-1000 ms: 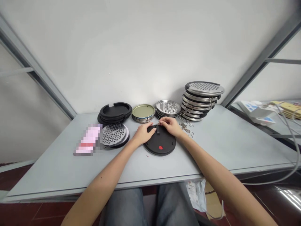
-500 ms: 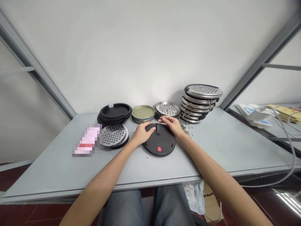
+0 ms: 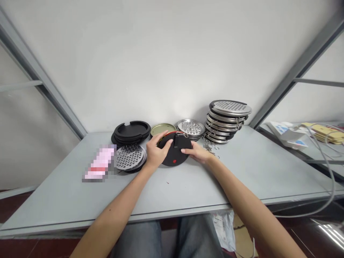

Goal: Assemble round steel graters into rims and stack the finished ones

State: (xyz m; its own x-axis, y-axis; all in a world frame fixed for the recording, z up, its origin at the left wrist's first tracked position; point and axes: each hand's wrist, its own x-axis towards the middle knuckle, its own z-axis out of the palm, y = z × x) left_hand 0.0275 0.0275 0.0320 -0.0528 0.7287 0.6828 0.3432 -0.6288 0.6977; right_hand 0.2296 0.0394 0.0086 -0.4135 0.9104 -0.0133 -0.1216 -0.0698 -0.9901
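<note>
Between my hands is a round black disc (image 3: 172,154), tilted up, with a red dot low on its face. A black tab (image 3: 176,141) sits at its top, and a metal ring clip (image 3: 184,134) hangs there. My left hand (image 3: 158,149) grips the left rim, thumb on the face and fingers behind. My right hand (image 3: 197,152) holds the right rim, its thumb on the face. A red edge shows along the top behind the black face. Right of my right hand lie loose metal ring clips (image 3: 211,147).
Behind stand black round trays (image 3: 131,130), greenish lids (image 3: 162,128) and round metal graters (image 3: 191,127). A tall stack of assembled graters (image 3: 228,122) stands at the back right. Grey perforated discs (image 3: 130,157) and a blurred pink object (image 3: 99,163) are at left. A cable (image 3: 331,179) hangs at far right.
The black disc lay flat while my fingers worked at the tab; now it is raised and tilted. My right hand has moved from the tab to the right rim, and the ring clip shows at the top.
</note>
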